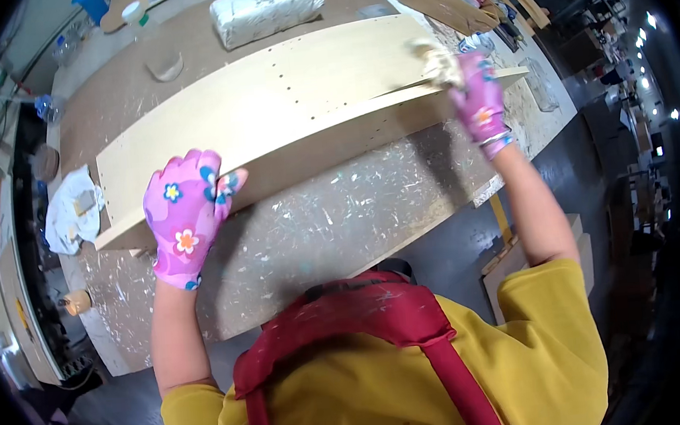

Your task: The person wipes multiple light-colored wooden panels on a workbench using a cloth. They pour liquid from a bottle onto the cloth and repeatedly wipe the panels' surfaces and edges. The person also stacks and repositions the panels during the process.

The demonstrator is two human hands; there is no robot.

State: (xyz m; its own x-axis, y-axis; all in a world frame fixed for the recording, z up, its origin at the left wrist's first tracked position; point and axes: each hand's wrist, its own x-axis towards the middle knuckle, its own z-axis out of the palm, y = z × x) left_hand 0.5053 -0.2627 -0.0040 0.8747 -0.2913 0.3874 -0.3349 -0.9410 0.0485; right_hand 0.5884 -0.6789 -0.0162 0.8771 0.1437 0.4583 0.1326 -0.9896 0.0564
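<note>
A long pale wooden panel (228,113) with small drilled holes lies across the worktable (325,222). Along its near side a narrow board (319,154) stands on edge. My left hand (185,217), in a pink-purple flowered glove, has its fingers curled over the top of that board near the left end. At the right end, my right hand (479,106), in a matching glove, grips a crumpled whitish-yellow rag (438,62) against the wood. Motion blurs the rag and this hand's fingertips, and the left palm is hidden.
Behind the panel are a foil-like wrapped block (268,10) and a clear plastic cup (165,66). A white cloth (74,213) hangs at the table's left edge, above a small jar (77,303). An open cardboard box (447,0) and a plastic bottle (539,85) lie at the right.
</note>
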